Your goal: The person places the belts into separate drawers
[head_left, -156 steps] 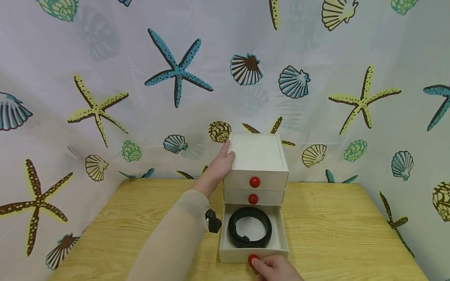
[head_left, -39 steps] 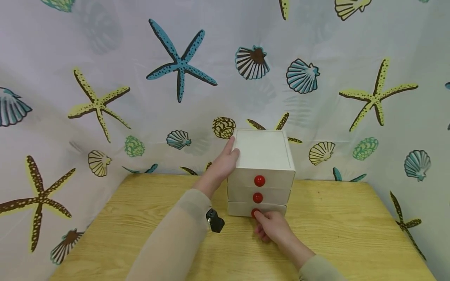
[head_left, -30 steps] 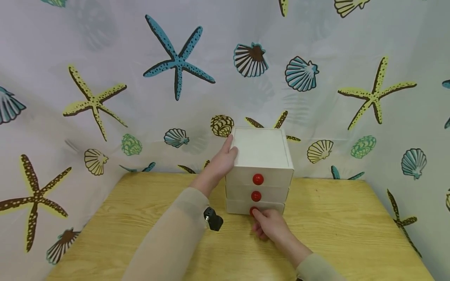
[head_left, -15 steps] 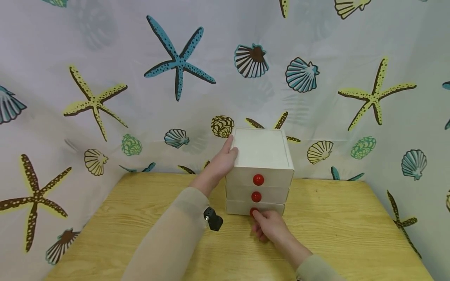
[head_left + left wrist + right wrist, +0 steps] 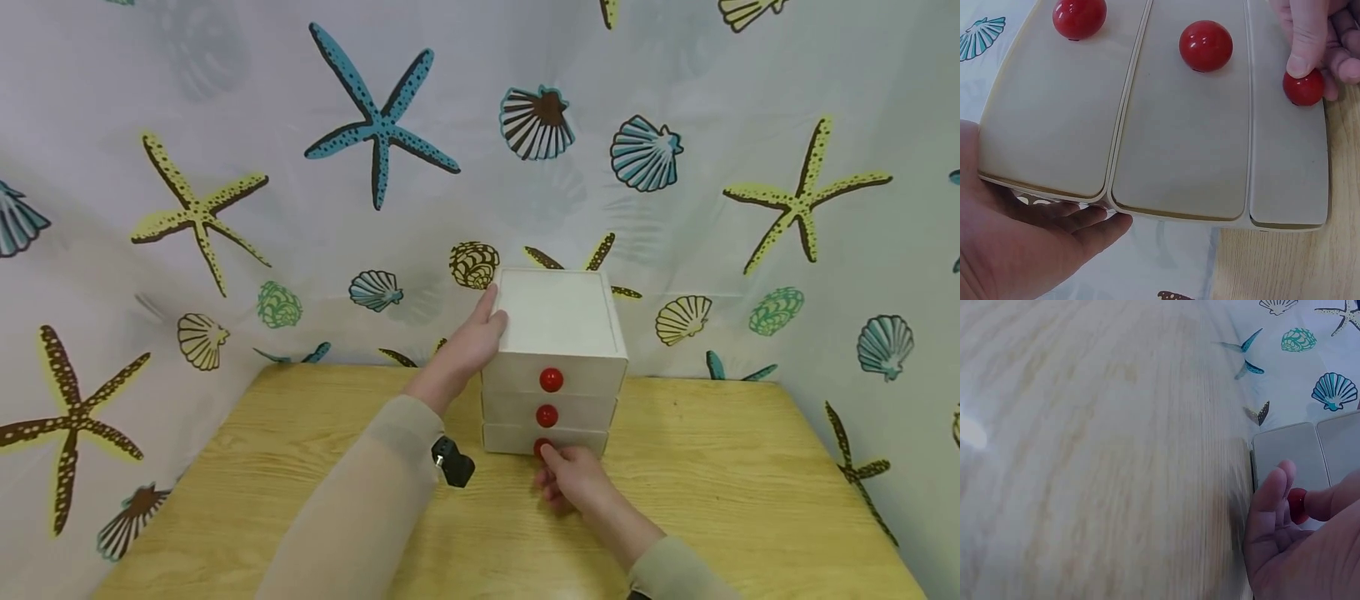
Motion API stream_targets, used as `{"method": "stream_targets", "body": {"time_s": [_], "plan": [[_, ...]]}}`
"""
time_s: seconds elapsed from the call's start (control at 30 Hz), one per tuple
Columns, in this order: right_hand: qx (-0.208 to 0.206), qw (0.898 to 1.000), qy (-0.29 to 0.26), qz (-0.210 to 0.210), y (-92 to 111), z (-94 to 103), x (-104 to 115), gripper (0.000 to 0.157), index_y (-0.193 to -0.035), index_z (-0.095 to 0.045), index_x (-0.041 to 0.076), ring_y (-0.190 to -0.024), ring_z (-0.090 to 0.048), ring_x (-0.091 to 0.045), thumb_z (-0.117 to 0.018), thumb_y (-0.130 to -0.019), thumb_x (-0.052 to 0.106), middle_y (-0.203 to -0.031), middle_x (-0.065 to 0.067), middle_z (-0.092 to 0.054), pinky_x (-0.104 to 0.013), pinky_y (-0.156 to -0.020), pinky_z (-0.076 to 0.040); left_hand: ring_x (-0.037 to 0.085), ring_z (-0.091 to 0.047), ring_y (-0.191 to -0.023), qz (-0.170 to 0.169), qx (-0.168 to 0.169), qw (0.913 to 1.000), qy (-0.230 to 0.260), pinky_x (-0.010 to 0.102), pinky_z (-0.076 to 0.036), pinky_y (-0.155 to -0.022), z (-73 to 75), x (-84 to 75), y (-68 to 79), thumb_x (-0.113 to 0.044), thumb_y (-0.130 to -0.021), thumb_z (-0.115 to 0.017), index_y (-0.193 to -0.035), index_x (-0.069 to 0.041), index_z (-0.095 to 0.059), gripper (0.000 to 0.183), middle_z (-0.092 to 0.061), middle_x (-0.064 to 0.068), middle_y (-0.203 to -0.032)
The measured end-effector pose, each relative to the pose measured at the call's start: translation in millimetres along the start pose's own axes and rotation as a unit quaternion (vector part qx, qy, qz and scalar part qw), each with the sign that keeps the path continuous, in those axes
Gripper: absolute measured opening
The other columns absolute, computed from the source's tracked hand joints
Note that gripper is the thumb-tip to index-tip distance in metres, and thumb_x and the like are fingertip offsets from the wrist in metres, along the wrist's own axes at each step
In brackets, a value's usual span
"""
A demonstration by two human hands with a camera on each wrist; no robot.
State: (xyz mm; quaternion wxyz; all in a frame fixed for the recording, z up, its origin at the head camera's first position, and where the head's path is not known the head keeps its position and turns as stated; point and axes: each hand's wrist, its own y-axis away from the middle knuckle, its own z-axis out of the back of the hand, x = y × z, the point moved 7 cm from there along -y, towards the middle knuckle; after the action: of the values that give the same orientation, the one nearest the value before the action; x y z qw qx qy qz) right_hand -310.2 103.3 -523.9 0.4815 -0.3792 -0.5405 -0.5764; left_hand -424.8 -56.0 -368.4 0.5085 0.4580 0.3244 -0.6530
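Note:
A small white chest of drawers (image 5: 557, 312) stands on the table, its three drawers pushed in and each fitted with a round red knob. My left hand (image 5: 467, 346) lies flat against the chest's left side, thumb at the top edge; in the left wrist view the fingers (image 5: 1079, 228) extend along that side. With thumb and fingers my right hand (image 5: 581, 483) pinches the bottom drawer's red knob (image 5: 1303, 87). The right wrist view shows the knob (image 5: 1297, 505) between thumb and fingers. The drawers' insides are hidden.
The wooden table (image 5: 712, 500) extends to both sides of the chest. Behind it hangs a white cloth (image 5: 450, 217) printed with starfish and shells. A black wrist device (image 5: 453, 462) sits at the left cuff.
Since the oldest frame, my right hand has pushed the bottom drawer in, hiding a coiled black belt inside. Over the last second both hands stay in place; the view shifts slightly.

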Motion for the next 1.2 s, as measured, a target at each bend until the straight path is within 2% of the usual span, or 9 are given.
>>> {"method": "stream_targets", "body": {"time_s": [0.17,0.37,0.57,0.8,1.0,1.07,1.2], "plan": [[0.012,1.000,-0.029,-0.003,0.5,-4.2,-2.0,0.037,-0.110,-0.066,-0.008,-0.062,-0.059,-0.011,-0.049,-0.120,0.024,-0.085,-0.008,-0.068,-0.023,-0.054,-0.053,0.030,0.002,-0.170,0.004,0.003,1.0000,0.001,0.057,-0.003,-0.135,1.5,2.7,0.3,-0.038,-0.120,-0.028,-0.180,-0.028,0.003,0.068,0.001,0.005,-0.186],[0.005,1.000,-0.022,-0.001,1.6,-2.4,-2.6,0.041,-0.108,-0.067,-0.007,-0.061,-0.059,-0.012,-0.050,-0.120,0.028,-0.084,-0.007,-0.067,-0.025,-0.054,-0.054,0.030,0.001,-0.170,0.000,0.001,1.0000,-0.003,0.056,-0.004,-0.135,0.0,1.9,0.1,-0.038,-0.120,-0.028,-0.180,-0.028,0.003,0.068,0.001,0.005,-0.186],[-0.007,1.000,-0.013,-0.002,1.5,-0.5,-0.2,0.040,-0.116,-0.068,-0.009,-0.062,-0.058,-0.013,-0.051,-0.119,0.026,-0.085,-0.009,-0.068,-0.027,-0.057,-0.055,0.029,0.000,-0.170,-0.003,0.000,0.9999,-0.010,0.055,-0.004,-0.135,-0.5,1.1,0.5,-0.039,-0.120,-0.028,-0.180,-0.027,0.003,0.068,0.000,0.004,-0.186],[-0.008,1.000,0.022,-0.010,1.2,-0.2,-2.2,0.042,-0.106,-0.070,-0.005,-0.061,-0.060,-0.014,-0.052,-0.119,0.030,-0.085,-0.009,-0.069,-0.027,-0.055,-0.056,0.028,0.002,-0.170,0.001,0.000,1.0000,-0.002,0.055,-0.003,-0.135,0.3,2.0,3.2,-0.040,-0.120,-0.029,-0.180,-0.029,0.003,0.069,0.002,0.002,-0.186],[0.005,0.999,0.044,-0.003,-1.2,2.3,-8.6,0.044,-0.100,-0.072,-0.001,-0.060,-0.061,-0.016,-0.054,-0.118,0.035,-0.081,-0.009,-0.072,-0.028,-0.052,-0.054,0.027,0.004,-0.170,0.007,0.002,0.9995,0.031,0.059,-0.001,-0.134,1.9,5.4,6.3,-0.046,-0.119,-0.032,-0.180,-0.029,0.002,0.071,0.001,0.001,-0.186],[0.009,0.998,0.057,0.000,-1.4,4.4,-10.3,0.044,-0.102,-0.073,-0.001,-0.061,-0.062,-0.016,-0.055,-0.118,0.035,-0.083,-0.009,-0.073,-0.028,-0.053,-0.056,0.026,0.005,-0.170,0.004,0.006,0.9991,0.042,0.059,-0.002,-0.134,1.9,7.8,7.5,-0.050,-0.119,-0.031,-0.180,-0.027,0.001,0.072,0.001,0.000,-0.186],[-0.001,0.994,0.103,0.026,7.6,11.6,-1.5,0.043,-0.112,-0.074,-0.002,-0.067,-0.064,-0.018,-0.057,-0.117,0.038,-0.089,-0.010,-0.074,-0.031,-0.057,-0.058,0.026,0.003,-0.170,-0.026,0.013,0.9983,0.050,0.059,-0.006,-0.135,3.5,10.2,12.5,-0.057,-0.119,-0.023,-0.180,-0.026,-0.002,0.072,-0.002,0.001,-0.186]]}}
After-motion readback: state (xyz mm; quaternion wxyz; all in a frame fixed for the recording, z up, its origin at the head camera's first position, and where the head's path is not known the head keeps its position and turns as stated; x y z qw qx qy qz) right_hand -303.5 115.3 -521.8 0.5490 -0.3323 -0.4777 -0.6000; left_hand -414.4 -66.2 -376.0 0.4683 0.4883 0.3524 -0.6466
